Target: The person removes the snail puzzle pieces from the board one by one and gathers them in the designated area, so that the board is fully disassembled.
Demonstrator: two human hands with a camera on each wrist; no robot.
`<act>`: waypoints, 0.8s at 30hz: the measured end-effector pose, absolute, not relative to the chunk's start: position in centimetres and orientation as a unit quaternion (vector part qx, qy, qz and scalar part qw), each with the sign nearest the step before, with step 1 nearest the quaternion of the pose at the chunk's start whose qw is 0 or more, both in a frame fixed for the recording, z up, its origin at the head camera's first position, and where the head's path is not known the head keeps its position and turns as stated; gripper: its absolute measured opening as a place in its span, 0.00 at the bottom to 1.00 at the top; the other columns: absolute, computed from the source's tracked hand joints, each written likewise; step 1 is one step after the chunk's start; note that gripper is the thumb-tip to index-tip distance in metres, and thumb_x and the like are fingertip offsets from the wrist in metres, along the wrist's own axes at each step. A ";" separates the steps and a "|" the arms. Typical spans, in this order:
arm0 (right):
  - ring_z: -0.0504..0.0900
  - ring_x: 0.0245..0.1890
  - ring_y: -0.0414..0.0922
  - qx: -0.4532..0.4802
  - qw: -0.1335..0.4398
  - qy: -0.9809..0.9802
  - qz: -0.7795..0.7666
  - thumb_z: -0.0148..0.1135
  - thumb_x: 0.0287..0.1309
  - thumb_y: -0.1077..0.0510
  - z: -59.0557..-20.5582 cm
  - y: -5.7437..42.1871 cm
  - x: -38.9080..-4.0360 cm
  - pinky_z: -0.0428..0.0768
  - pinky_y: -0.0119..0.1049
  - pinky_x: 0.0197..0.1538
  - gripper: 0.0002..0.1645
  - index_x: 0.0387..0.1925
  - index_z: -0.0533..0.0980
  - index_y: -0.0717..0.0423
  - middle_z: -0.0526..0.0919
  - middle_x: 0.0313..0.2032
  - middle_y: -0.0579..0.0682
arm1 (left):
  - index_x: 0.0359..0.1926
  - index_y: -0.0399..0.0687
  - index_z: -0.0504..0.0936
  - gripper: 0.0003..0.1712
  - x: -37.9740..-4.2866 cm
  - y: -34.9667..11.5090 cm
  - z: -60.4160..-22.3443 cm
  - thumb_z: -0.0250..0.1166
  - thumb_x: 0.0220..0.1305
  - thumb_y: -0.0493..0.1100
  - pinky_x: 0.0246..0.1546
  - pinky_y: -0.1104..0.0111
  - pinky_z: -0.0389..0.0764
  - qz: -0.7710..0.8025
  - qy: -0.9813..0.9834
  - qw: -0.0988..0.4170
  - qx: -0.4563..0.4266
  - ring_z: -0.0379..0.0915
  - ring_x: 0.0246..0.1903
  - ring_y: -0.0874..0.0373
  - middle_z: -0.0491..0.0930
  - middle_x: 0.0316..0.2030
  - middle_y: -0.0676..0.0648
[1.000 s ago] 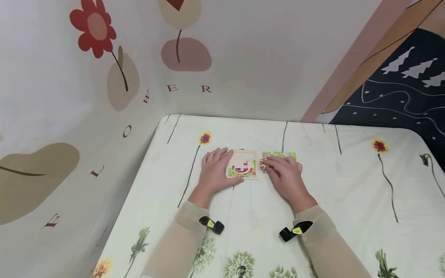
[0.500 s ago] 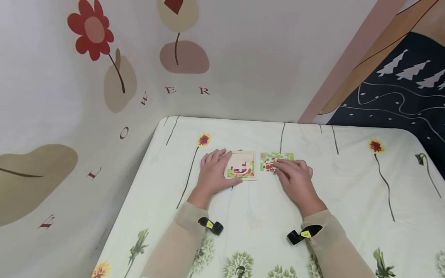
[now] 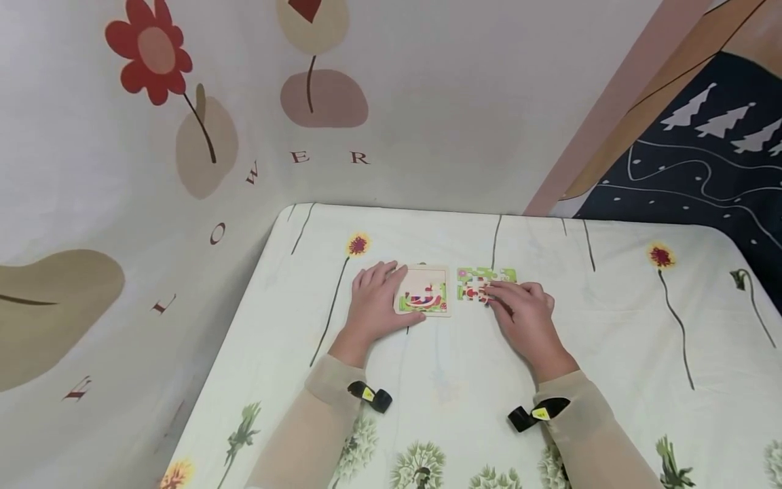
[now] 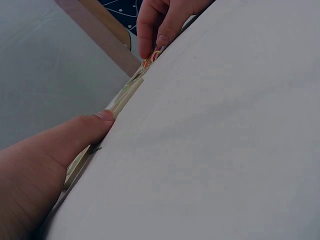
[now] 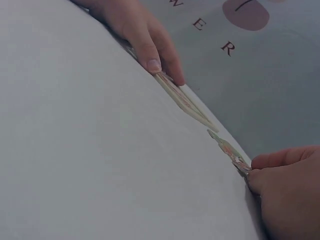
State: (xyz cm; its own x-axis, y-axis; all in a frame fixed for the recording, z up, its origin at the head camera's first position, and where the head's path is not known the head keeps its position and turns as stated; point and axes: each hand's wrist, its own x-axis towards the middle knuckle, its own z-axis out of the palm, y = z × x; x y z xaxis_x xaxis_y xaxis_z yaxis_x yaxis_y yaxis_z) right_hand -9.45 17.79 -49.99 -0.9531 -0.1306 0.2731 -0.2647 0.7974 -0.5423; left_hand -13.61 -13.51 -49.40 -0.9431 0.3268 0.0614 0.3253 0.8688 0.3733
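A small square wooden puzzle tray [image 3: 423, 276] lies on the cloth, its lower part filled with colourful pieces and its upper part bare. My left hand [image 3: 377, 302] grips its left side, thumb at the near edge and fingers by the far left corner. To the right of the tray, a patch of green and red jigsaw pieces [image 3: 469, 274] lies flat. My right hand [image 3: 527, 319] pinches a red-and-white puzzle piece [image 5: 242, 165] between thumb and fingers at the right of this patch. The fingers hide part of that piece.
A white flower-printed cloth [image 3: 440, 373] covers the table. Behind and to the left rises a pale wall [image 3: 452, 136] with painted flowers and letters. Each wrist wears a small black camera [image 3: 381, 401]. A dark panel with white trees [image 3: 690, 163] is at the far right.
My right hand has shifted right, from the left part of the loose pieces to their right part, uncovering more of them. My left hand stays on the tray.
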 end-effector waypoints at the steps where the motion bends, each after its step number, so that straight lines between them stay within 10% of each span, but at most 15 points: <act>1: 0.70 0.58 0.56 0.104 0.110 -0.942 0.299 0.68 0.73 0.58 -50.0 17.8 -9.5 0.58 0.62 0.58 0.18 0.61 0.86 0.48 0.83 0.66 0.51 | 0.82 0.52 0.65 0.62 -13.7 -13.5 -49.4 0.75 0.53 0.75 0.78 0.44 0.45 0.194 0.966 0.001 0.169 0.49 0.79 0.44 0.60 0.80 0.45; 24: 0.71 0.57 0.57 0.100 0.124 -0.950 0.269 0.70 0.70 0.61 -49.4 17.1 -9.6 0.62 0.61 0.57 0.18 0.59 0.87 0.52 0.83 0.65 0.54 | 0.82 0.53 0.66 0.63 -14.2 -13.7 -48.7 0.75 0.52 0.76 0.78 0.44 0.46 0.187 0.968 0.012 0.169 0.49 0.80 0.44 0.60 0.81 0.46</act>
State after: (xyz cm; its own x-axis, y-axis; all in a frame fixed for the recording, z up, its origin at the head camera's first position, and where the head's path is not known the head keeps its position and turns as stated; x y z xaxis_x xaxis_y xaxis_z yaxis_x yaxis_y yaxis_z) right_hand -9.63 17.14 -49.43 -0.9493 -0.1236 0.2891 -0.2569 0.8351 -0.4864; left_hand -14.18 -13.69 -48.66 -0.9428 0.3312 0.0391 0.3220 0.8733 0.3655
